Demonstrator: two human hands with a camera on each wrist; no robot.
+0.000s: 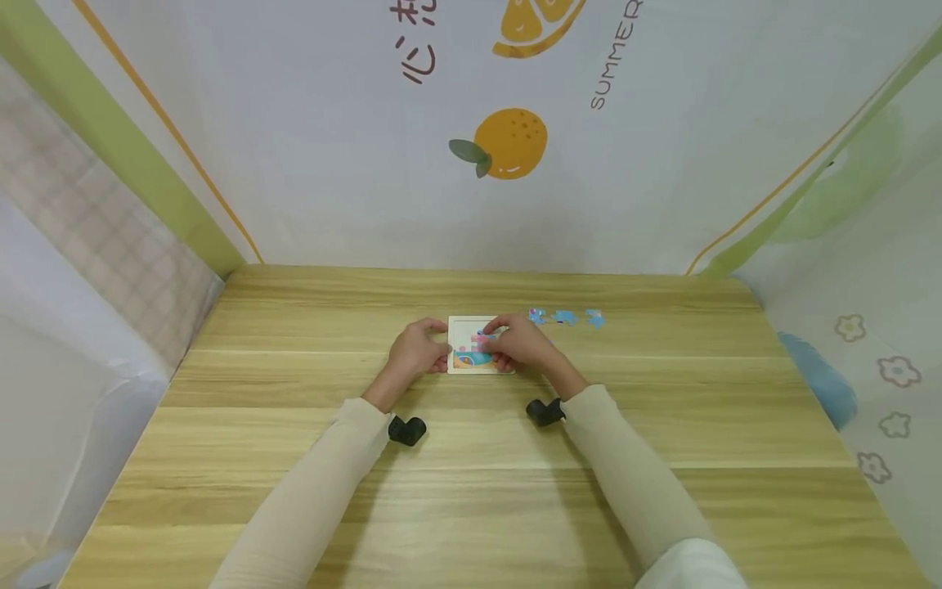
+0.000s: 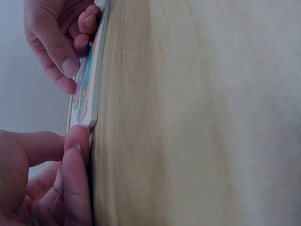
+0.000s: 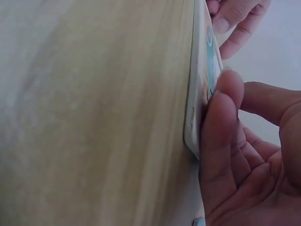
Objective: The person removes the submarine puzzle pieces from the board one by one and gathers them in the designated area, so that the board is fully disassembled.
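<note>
A white-framed jigsaw puzzle tray [image 1: 451,368] lies flat on the table, with a pink, teal and orange picture filling its lower part and its upper left bare. My left hand [image 1: 417,349] holds the tray's left edge, fingertips at the frame's near corner in the left wrist view. Reaching over the tray from the right, my right hand [image 1: 521,342] pinches a small pink and blue puzzle piece [image 1: 483,336] between thumb and index finger, low over the picture. Its other fingers are curled at the tray's right edge, and this hand hides part of the picture.
Several loose blue puzzle pieces [image 1: 565,316] lie in a row behind and to the right of the tray. Black wrist cameras [image 1: 407,430] sit under both cuffs. The wooden table [image 1: 471,507] meets a printed cloth [image 1: 353,164] at the back.
</note>
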